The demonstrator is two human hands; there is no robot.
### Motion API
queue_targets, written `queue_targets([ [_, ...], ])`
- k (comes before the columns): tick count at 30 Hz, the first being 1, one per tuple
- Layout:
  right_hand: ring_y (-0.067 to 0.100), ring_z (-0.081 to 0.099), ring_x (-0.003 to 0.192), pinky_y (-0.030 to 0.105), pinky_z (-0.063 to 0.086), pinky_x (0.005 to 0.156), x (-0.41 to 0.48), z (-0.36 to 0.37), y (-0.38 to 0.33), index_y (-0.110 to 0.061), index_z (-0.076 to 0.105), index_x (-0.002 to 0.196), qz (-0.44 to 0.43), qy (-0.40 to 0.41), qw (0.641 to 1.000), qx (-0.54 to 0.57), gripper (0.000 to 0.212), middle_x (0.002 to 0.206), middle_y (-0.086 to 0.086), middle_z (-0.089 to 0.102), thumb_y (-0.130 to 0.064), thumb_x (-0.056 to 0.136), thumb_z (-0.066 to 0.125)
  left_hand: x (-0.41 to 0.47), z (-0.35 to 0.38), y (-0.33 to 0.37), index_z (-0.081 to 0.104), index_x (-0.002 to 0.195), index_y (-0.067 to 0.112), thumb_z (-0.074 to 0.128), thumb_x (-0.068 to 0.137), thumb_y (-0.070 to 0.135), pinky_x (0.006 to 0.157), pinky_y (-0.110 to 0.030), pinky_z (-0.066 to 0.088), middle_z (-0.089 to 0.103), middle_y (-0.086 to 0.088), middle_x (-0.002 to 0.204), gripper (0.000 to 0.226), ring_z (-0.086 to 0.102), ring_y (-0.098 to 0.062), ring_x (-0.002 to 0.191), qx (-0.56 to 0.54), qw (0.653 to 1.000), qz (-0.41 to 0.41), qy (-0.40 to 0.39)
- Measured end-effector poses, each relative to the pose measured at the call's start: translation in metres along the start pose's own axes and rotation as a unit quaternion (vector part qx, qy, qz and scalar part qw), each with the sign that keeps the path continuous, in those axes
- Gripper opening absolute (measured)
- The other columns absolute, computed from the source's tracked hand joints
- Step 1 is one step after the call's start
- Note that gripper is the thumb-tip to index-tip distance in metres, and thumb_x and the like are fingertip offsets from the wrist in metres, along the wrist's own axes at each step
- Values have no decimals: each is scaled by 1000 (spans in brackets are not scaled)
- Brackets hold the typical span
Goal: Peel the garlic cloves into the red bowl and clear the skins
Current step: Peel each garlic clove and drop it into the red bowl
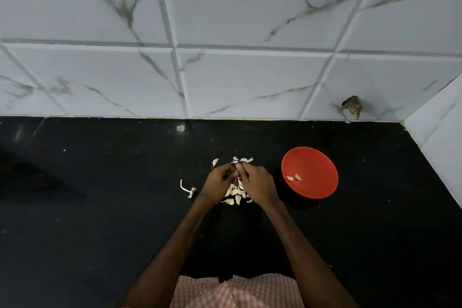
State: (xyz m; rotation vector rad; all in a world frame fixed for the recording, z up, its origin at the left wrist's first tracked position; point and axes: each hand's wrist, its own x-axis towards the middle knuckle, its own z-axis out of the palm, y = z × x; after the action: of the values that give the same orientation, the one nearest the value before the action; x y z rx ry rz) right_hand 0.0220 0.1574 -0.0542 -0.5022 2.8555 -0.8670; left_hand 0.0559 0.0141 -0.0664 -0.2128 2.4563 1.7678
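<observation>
In the centre of the frame, the left hand and the right hand meet with fingers curled, pinching one clove between the fingertips. It is mostly hidden, so I judge they are pulling off its skin. They work just above the pile of cloves, so the skins fall on the black counter. The red bowl stands just right of the hands, holding two peeled cloves.

A black polished stone surface, faintly speckled, fills the lower frame. Above it, glossy white marble-look wall tiles with grey veins. At right, a smooth red plastic bowl. Papery garlic skins at centre.
</observation>
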Motion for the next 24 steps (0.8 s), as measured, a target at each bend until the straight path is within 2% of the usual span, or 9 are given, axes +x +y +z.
queue_targets([
  [5, 25, 69, 79, 37, 51, 70, 2, -1, -7, -10, 68, 95, 4, 39, 997, -70, 47, 81, 8, 72, -40, 109, 34, 3, 11, 6, 55, 80, 14, 35, 110, 22, 54, -24, 30, 44, 5, 66, 37, 35, -3, 53, -41, 996, -60, -44],
  [10, 21, 64, 67, 42, 51, 68, 8, -4, -11, -3, 69, 82, 52, 11, 994, 99, 49, 71, 7, 68, -35, 108, 42, 1, 5, 9, 58, 85, 13, 37, 109, 18, 58, -16, 36, 48, 4, 72, 32, 42, 2, 57, -77, 994, -52, -59],
  [12, 16, 57, 61, 41, 47, 66, 10, -4, -12, -5, 64, 73, 67, 2, 988, 140, 48, 63, 0, 60, -31, 108, 44, 0, 1, 10, 58, 91, 2, 39, 109, 16, 63, -21, 38, 49, -1, 75, 29, 43, -5, 64, -56, 995, -40, -66],
  [15, 4, 45, 50, 32, 37, 60, 10, -3, -14, -12, 59, 66, 104, -9, 973, 207, 47, 53, -9, 48, -30, 107, 47, -1, -3, 9, 59, 106, -10, 43, 108, 17, 75, -38, 44, 58, -20, 89, 31, 50, -18, 82, -16, 998, -5, -67],
  [17, 3, 42, 47, 28, 34, 57, 10, -2, -13, -3, 64, 71, 140, -16, 948, 284, 48, 52, -5, 48, -31, 106, 48, -3, -6, 11, 61, 104, -1, 46, 107, 15, 77, -39, 46, 62, -20, 91, 22, 53, -17, 84, 9, 998, 22, -59],
  [18, 4, 43, 50, 28, 34, 58, 9, -1, -13, -1, 65, 73, 155, -18, 935, 318, 48, 55, -2, 50, -32, 106, 49, -4, -8, 13, 61, 97, 8, 48, 106, 14, 73, -34, 45, 61, -13, 85, 17, 52, -12, 79, 17, 998, 35, -51],
  [20, 12, 48, 58, 32, 37, 61, 11, -1, -16, -4, 64, 72, 170, -9, 921, 349, 46, 60, 3, 53, -32, 105, 50, -6, -9, 17, 55, 84, 23, 49, 105, 11, 66, -21, 40, 55, 3, 75, 25, 47, -3, 68, 23, 998, 51, -30],
  [22, 19, 53, 63, 37, 41, 65, 11, -1, -21, -7, 62, 69, 152, 23, 943, 294, 46, 62, 4, 56, -32, 106, 49, -5, -6, 20, 53, 78, 25, 48, 106, 15, 65, -24, 39, 52, 8, 70, 30, 45, -3, 63, 38, 999, 32, -9],
  [24, 20, 57, 60, 39, 43, 62, 8, -1, -26, -7, 60, 70, 93, 70, 981, 156, 46, 61, 4, 58, -33, 106, 48, -5, 0, 23, 55, 75, 23, 46, 107, 21, 67, -30, 39, 53, 7, 66, 34, 46, -6, 62, 27, 1000, -9, 8],
])
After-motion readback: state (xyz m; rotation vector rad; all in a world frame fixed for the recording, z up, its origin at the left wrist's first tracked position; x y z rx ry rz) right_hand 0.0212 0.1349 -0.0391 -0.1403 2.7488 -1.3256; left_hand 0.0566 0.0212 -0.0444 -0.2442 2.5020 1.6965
